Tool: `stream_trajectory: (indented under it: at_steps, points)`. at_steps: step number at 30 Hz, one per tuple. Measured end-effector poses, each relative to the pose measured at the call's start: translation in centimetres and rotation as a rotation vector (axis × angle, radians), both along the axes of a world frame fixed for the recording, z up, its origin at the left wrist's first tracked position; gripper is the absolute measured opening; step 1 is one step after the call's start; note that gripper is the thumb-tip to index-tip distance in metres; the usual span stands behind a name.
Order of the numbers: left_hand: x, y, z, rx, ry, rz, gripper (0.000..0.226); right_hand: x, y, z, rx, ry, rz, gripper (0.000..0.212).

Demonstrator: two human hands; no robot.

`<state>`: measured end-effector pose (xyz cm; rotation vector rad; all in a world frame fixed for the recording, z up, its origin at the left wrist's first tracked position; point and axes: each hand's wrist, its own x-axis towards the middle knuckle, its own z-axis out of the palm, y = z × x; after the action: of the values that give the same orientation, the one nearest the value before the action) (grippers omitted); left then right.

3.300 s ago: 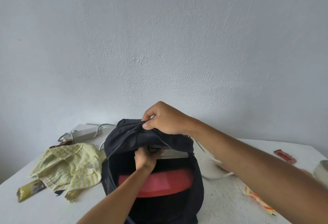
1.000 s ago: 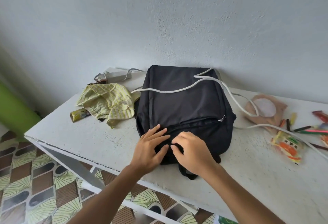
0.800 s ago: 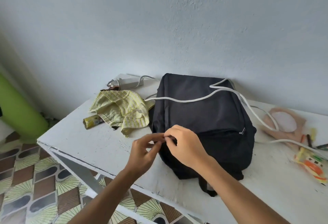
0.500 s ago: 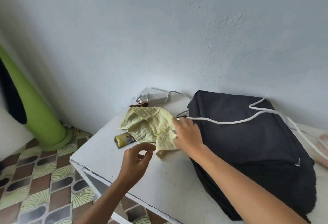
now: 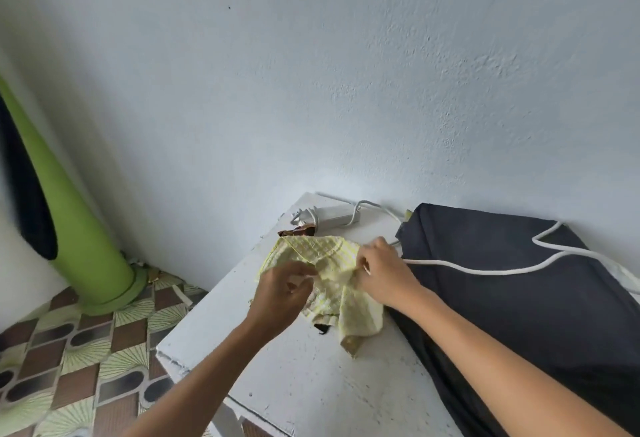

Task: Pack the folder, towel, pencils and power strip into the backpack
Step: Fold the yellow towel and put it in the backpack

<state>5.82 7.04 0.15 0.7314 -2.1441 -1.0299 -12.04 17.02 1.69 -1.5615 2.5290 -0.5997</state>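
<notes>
Both hands, left hand (image 5: 282,293) and right hand (image 5: 384,272), pinched the towel (image 5: 332,284) on the table (image 5: 311,384); power strip (image 5: 329,217) remained unpacked beside the backpack (image 5: 536,298).

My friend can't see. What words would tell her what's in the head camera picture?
Two hands, the left hand and right hand, gather a yellow checked towel on a white table. A black backpack lies flat beside it with a white cord across it; a white power strip sits by the wall.
</notes>
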Motion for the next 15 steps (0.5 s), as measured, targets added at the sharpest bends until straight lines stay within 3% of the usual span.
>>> stream_trajectory:
  at_steps: [5, 7, 10, 12, 15]
  points:
    - [-2.2, -2.5, 4.3, -0.329, -0.011, -0.117, 0.058, -0.2, -0.1, 9.7, -0.345, -0.518, 0.147, 0.020]
    - [-3.6, -3.0, 6.8, -0.352, -0.051, -0.163, 0.053, 0.0, 0.2, 13.3, -0.435, -0.644, 0.227, 0.017]
    - [-5.3, -3.7, 10.0, -0.304, -0.169, -0.060, 0.015, 0.2, 1.3, 17.7, -0.594, -0.638, 0.246, 0.016]
    - [-5.4, -5.1, 11.2, -0.185, -0.297, -0.061, 0.017, -0.3, 2.4, 19.8, -0.679, -0.556, 0.206, 0.012]
    - [-3.7, -7.3, 12.8, -0.003, -0.401, -0.228, 0.023, -1.7, 4.2, 21.9, -0.667, -0.392, 0.116, 0.007]
